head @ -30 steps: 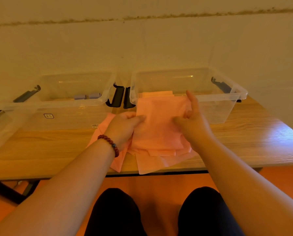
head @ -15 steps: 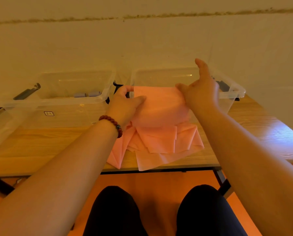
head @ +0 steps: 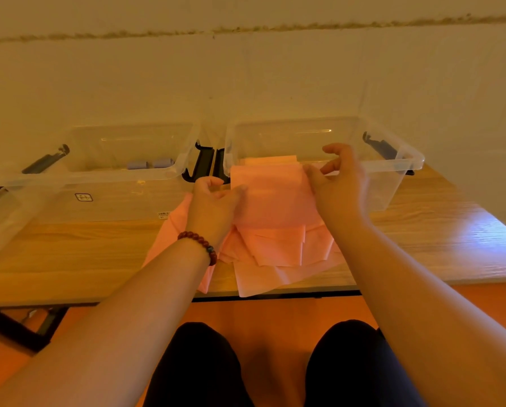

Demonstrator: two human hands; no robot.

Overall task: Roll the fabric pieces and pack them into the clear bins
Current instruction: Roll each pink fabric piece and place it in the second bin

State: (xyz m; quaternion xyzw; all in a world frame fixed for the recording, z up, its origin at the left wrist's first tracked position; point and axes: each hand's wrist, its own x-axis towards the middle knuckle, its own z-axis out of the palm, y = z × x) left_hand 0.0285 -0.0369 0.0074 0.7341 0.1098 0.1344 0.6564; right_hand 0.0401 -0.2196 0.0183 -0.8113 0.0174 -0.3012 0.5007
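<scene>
My left hand [head: 215, 204] and right hand [head: 341, 186] are pinching one fabric piece [head: 272, 198] by its upper corners above the pile [head: 278, 254] at the desk [head: 69, 254] near edge, presumably isolating it for rolling.

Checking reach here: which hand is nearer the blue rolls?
Left. The left hand holds the pink cloth just right of the blue rolls; the right hand pinches it farther right, at the other bin.

2 clear bins [head: 113, 201] [head: 392, 189], 2 grey-blue rolls [head: 138, 165] [head: 163, 163], 2 hands [head: 216, 207] [head: 341, 189], 1 bracelet [head: 200, 242], 1 table [head: 69, 254], several pink fabric pcs [head: 275, 245], no. unclear.
</scene>
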